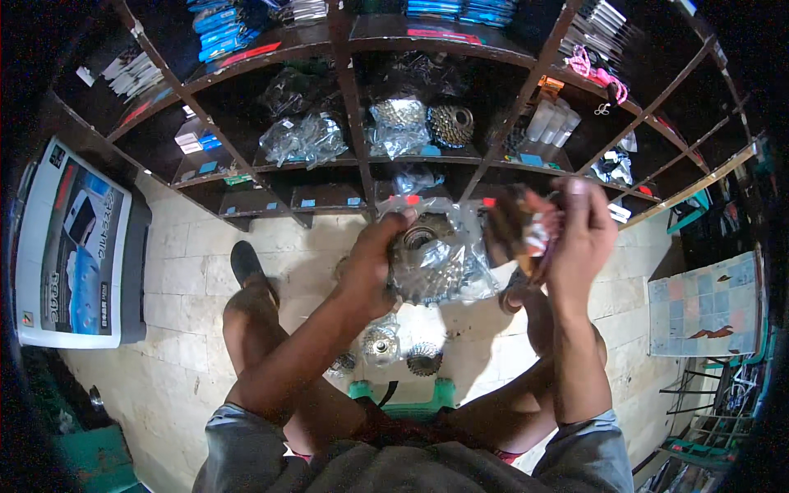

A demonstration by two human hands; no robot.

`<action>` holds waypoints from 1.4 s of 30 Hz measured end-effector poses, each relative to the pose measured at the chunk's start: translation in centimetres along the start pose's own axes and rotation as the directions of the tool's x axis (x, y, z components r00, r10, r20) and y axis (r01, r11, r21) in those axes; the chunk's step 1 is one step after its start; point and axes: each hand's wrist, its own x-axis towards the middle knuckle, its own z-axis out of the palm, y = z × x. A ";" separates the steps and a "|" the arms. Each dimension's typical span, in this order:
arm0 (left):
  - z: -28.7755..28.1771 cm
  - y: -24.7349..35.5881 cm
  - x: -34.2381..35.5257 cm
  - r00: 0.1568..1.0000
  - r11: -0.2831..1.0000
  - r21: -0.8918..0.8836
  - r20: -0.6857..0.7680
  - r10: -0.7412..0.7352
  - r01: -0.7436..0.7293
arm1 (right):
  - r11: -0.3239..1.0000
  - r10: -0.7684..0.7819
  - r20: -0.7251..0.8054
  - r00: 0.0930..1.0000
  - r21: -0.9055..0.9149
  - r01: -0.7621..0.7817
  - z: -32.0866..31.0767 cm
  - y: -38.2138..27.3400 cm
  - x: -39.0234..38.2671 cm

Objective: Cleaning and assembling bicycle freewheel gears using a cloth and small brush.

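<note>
My left hand (368,261) grips the edge of a clear plastic bag (440,267) with a bicycle cassette (423,237) inside, held up between my knees and the shelf. To the right, my right hand (582,234) is closed on a brown, red and white bundle (530,230), smeared by motion, so its kind cannot be made out. It is raised beside the bag, apart from it. Below, on the floor, sit a bagged silver cassette (380,345) and a dark cassette (425,359). Another sprocket cluster (341,364) is partly hidden by my left arm.
Ahead stands a dark shelf unit (341,90) with bagged parts (304,138), a loose cassette (451,125) and blue packets (222,33). A large printed box (78,246) is at the left. A green stool (400,404) is beneath me; a tiled panel (705,304) stands right.
</note>
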 end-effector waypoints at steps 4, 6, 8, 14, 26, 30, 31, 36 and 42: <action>-0.4 -1.4 0.2 0.997 0.997 -0.004 0.036 0.072 -0.072 | 0.968 -0.130 -0.239 0.962 0.178 0.175 -0.9 -2.9 0.4; -1.3 -2.5 0.6 0.981 0.980 0.087 0.102 0.168 -0.177 | 0.870 -0.434 -0.111 0.894 -0.311 0.383 -0.3 -5.0 -1.1; -2.4 -3.8 1.2 0.902 0.912 0.136 0.261 0.344 -0.387 | 0.806 -0.577 0.333 0.746 0.082 0.586 1.8 -5.7 -3.8; -4.7 -4.0 2.7 0.886 0.780 0.432 0.320 0.336 -0.452 | 0.677 -0.305 0.783 0.543 -0.223 0.701 4.6 -2.7 -6.8; 1.7 -1.5 -2.2 0.874 0.462 0.808 0.127 0.470 -0.365 | 0.966 -0.097 0.412 0.906 -0.179 0.185 4.1 -1.6 -5.2; 2.6 -0.7 -3.2 0.924 0.497 0.802 0.170 0.343 -0.333 | 0.981 -0.076 0.316 0.946 -0.145 0.127 2.6 -1.7 -2.7; 2.7 -0.4 -3.3 0.946 0.567 0.769 0.152 0.287 -0.295 | 0.996 -0.027 0.281 0.959 -0.076 0.050 2.5 -2.0 -2.0; 1.4 3.3 -2.7 0.915 0.868 0.417 -0.172 0.366 -0.270 | 0.997 0.077 0.171 0.982 0.012 -0.081 0.6 -3.1 0.6; -4.6 12.9 1.7 0.665 0.759 0.093 -0.421 0.617 -0.645 | 0.995 0.096 0.363 0.927 -0.048 -0.084 0.5 -2.0 -0.1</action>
